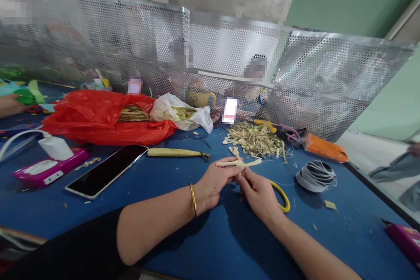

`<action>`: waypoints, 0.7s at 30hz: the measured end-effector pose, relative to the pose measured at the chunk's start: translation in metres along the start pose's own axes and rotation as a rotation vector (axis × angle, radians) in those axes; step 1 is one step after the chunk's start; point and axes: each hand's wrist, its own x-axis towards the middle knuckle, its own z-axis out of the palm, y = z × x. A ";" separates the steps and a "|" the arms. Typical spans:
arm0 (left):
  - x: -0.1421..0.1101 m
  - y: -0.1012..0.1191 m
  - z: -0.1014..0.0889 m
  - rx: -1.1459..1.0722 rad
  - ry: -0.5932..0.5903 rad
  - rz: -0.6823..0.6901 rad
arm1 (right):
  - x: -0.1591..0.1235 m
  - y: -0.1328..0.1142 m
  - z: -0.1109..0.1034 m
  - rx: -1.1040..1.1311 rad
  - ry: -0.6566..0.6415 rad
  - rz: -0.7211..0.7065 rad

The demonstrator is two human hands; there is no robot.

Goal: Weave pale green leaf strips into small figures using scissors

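My left hand [215, 181], with a gold bangle on the wrist, and my right hand [259, 192] meet over the blue table [183, 227]. Both pinch a small crossed piece of pale straw strips [238, 163] between their fingertips. A yellow-handled pair of scissors [282, 197] lies under and just right of my right hand. A heap of cut straw scraps [256, 140] sits just behind the hands.
A phone [106, 169] and a pink wipes pack [49, 168] lie at left. A red bag [98, 118] and white bag [183, 113] hold stalks. A coil of wire [315, 176], an orange tool [324, 148], a pale stalk [177, 153] and a perforated metal screen [229, 52] stand behind.
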 end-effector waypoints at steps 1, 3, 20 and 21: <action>0.000 0.000 0.000 0.006 0.030 0.017 | -0.001 -0.001 0.001 -0.020 -0.002 -0.010; -0.001 -0.001 0.001 0.022 0.097 0.042 | -0.002 -0.004 0.001 -0.050 -0.007 -0.027; 0.007 0.000 -0.007 0.124 0.067 -0.033 | -0.011 -0.013 -0.001 -0.264 0.027 -0.200; 0.008 0.002 -0.009 0.136 0.047 -0.052 | -0.010 -0.014 -0.006 -0.309 0.042 -0.207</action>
